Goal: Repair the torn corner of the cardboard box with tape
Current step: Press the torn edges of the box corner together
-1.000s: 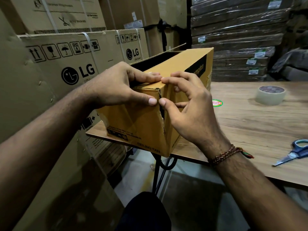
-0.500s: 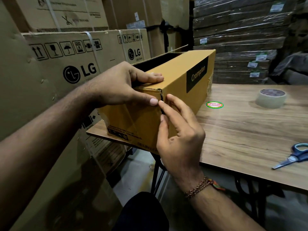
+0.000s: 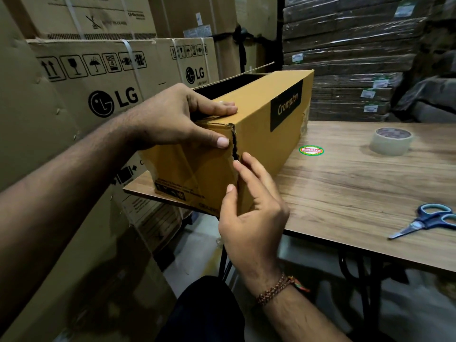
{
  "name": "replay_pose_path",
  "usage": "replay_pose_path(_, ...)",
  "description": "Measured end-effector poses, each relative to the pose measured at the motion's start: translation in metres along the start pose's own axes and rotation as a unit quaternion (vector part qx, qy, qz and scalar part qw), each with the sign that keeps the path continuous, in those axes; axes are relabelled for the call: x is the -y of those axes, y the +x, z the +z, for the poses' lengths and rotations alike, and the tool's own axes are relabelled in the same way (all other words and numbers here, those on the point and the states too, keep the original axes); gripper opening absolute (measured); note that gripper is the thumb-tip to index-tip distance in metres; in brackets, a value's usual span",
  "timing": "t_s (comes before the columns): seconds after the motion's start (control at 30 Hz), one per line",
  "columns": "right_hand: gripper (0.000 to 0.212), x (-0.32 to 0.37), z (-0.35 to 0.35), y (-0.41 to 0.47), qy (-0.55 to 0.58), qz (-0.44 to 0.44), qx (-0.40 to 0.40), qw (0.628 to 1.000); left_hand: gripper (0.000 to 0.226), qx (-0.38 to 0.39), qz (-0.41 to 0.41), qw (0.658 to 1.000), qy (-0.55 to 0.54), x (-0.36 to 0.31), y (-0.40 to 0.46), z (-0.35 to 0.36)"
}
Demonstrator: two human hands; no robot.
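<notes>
A long yellow-brown cardboard box (image 3: pixel 259 119) marked "Crompton" stands on the left end of the wooden table (image 3: pixel 357 193), its top open. The near vertical corner is torn, a dark jagged split (image 3: pixel 234 141) running down from the top edge. My left hand (image 3: pixel 177 117) grips the box's top near corner, thumb pressed on the end face beside the split, fingers over the rim. My right hand (image 3: pixel 249 208) rests against the lower part of that corner, thumb and fingers pressing on either side of the edge. A roll of clear tape (image 3: pixel 392 141) lies flat on the table at the far right.
Blue-handled scissors (image 3: pixel 430 220) lie near the table's right front edge. A round red and green sticker (image 3: pixel 311 150) sits on the tabletop beside the box. Large LG cartons (image 3: pixel 103 90) are stacked close on the left; wrapped flat packs (image 3: pixel 350 58) are piled behind the table.
My right hand has slid down the torn corner from the top to the lower half. The left hand keeps its hold on the top corner.
</notes>
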State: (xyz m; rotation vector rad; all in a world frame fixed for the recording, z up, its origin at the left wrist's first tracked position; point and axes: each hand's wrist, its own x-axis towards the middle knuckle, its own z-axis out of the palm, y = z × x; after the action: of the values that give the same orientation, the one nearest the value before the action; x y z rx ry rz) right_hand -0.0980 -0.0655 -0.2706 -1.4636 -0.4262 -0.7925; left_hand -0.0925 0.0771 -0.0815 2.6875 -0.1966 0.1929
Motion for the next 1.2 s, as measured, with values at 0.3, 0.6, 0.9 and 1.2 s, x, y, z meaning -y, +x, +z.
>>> replay_pose_path(0.3,0.066,-0.006,0.0,-0.013,-0.028,-0.008,0.06,0.998,0.08,-0.003,-0.004,1.0,-0.006,-0.004,-0.001,0.002)
replay_pose_path(0.6,0.06,-0.009,0.001,-0.018,-0.083,-0.032,0.059,0.994,0.081,-0.007,-0.003,1.0,-0.008,-0.003,-0.001,0.001)
replay_pose_path(0.9,0.061,-0.007,-0.002,-0.026,-0.066,-0.01,0.026,0.997,0.076,-0.011,-0.008,1.0,-0.01,-0.004,-0.001,0.003)
replay_pose_path(1.2,0.051,-0.009,0.0,-0.019,-0.018,0.018,0.019,0.999,0.078,-0.014,-0.011,1.0,-0.01,-0.003,0.0,0.003)
